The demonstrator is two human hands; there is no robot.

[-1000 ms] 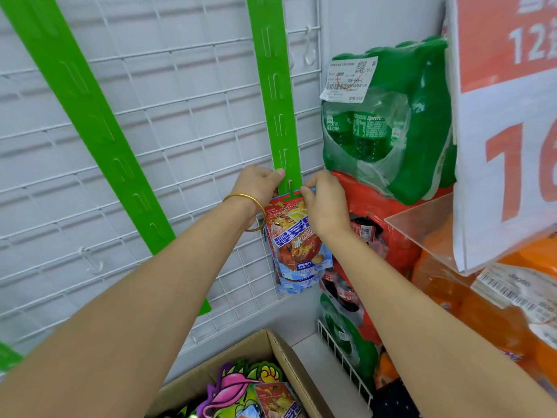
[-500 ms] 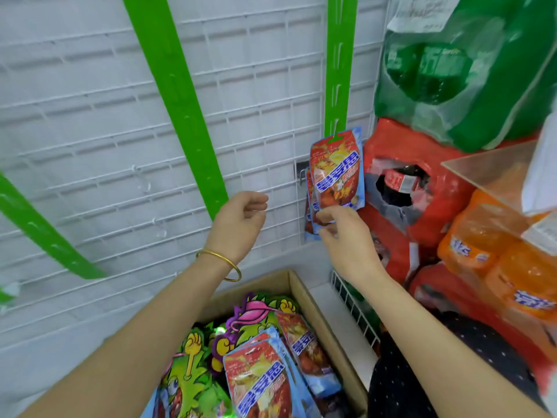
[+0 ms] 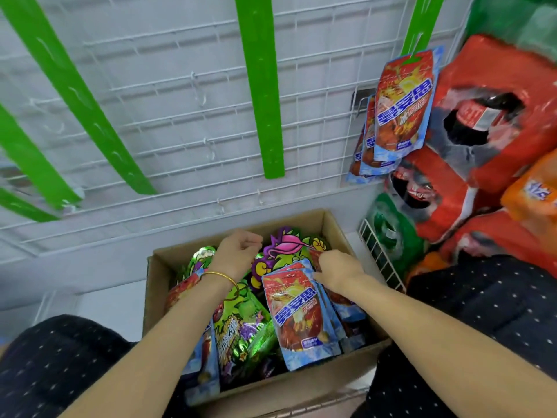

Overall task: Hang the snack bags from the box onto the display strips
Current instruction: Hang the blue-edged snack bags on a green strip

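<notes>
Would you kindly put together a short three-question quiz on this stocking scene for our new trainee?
1. True or false: red-and-blue snack bags hang on the rightmost green strip.
2. The fingers of the right hand are at: A) a red-and-blue bag in the cardboard box; B) the orange bottle packs; C) the middle strip.
3. Which wrist wears the gold bangle?

Key: 1 true; 2 A; 3 the left.
</notes>
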